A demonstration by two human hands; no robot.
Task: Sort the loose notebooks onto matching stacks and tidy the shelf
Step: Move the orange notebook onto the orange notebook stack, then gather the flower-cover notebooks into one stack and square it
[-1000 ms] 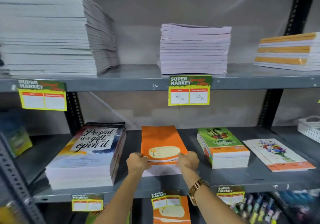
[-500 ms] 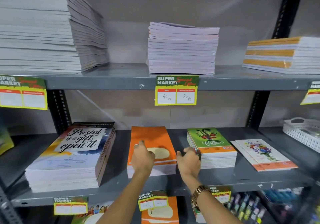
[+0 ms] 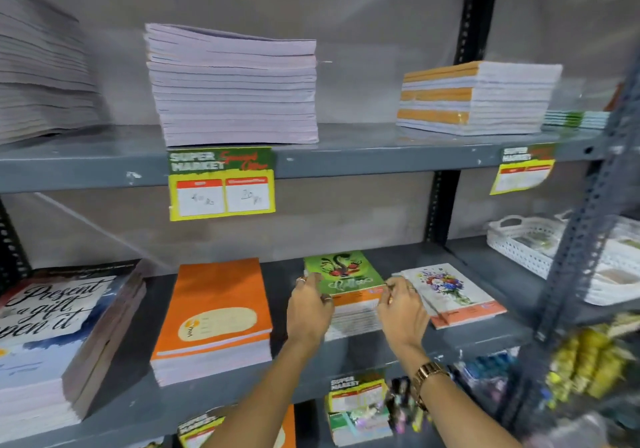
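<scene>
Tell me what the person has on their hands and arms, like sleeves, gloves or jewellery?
Both forearms are bare, with no sleeves or gloves in view. The right wrist carries a gold-coloured metal watch with a link band. The left hand wears rings, and one ring shows on the right hand.

- On the middle shelf [image 3: 485, 338], four stacks sit in a row: the lettered-cover stack [image 3: 52, 336] far left, the plain-cover stack [image 3: 211, 319] right of it, then the swan-cover stack [image 3: 346, 274], then the thin flower-cover stack [image 3: 453, 291].
- The left hand [image 3: 308, 309] lies against the swan-cover stack's left edge, the right hand [image 3: 401, 312] at its right edge, between it and the flower-cover stack.
- A basket [image 3: 526, 239] sits farther right.
- On the upper shelf [image 3: 363, 156], three stacks stand apart.
- A price tag [image 3: 221, 184] hangs from its near edge.
</scene>
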